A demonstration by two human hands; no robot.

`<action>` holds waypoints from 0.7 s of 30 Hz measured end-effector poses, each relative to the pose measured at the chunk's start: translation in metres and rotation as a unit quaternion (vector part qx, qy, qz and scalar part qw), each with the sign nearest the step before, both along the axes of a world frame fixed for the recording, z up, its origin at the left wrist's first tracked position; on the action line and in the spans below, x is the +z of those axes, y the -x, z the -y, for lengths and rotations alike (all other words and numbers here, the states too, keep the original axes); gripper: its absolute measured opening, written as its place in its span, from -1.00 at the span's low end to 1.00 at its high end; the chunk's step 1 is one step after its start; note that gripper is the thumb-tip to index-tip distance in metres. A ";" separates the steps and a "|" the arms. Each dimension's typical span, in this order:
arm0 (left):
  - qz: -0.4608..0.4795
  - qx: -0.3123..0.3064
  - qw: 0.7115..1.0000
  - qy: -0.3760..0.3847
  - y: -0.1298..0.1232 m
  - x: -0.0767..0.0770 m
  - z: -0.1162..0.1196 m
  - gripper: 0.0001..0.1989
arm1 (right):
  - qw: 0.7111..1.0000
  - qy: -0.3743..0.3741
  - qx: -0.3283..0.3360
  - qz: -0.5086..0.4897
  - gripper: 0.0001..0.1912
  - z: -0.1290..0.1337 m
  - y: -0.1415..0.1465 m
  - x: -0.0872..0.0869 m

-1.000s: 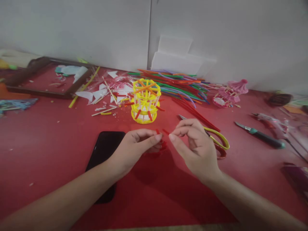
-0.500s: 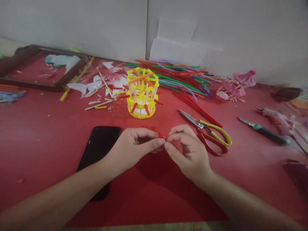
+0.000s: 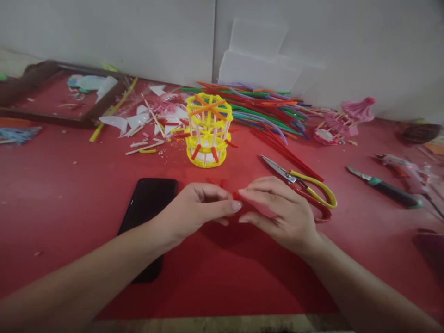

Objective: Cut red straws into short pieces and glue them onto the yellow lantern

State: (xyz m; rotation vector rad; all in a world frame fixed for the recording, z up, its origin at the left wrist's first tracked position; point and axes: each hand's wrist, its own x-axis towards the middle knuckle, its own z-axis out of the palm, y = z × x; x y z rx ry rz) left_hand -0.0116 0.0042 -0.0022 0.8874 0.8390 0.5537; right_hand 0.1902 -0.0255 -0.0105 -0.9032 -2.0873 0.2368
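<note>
Left hand (image 3: 199, 208) and right hand (image 3: 282, 210) fingertip to fingertip, fingers pinched narrow on a short red straw piece (image 3: 237, 195) (mostly hidden), scissors (image 3: 305, 187) just beside, black phone (image 3: 147, 208) left.

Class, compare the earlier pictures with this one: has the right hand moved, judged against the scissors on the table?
Yes. The right hand has shifted left, off the scissors handles, to meet the left hand.
</note>
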 end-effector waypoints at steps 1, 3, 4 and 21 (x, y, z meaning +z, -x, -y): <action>-0.005 -0.005 1.000 0.000 0.000 0.001 0.000 -0.91 | 1.000 0.003 0.003 -0.004 -0.65 0.000 0.000 0.000; -0.012 -0.010 1.000 0.002 -0.001 0.003 0.000 -0.91 | 1.000 0.011 0.005 -0.010 -0.66 0.000 0.001 0.001; -0.014 -0.010 1.000 0.005 -0.001 0.004 0.000 -0.91 | 1.000 0.015 0.004 -0.013 -0.67 0.001 0.002 0.002; 0.021 0.061 0.997 -0.047 0.000 -0.002 -0.001 -0.87 | 0.999 0.043 -0.020 -0.014 -0.76 0.000 0.002 -0.003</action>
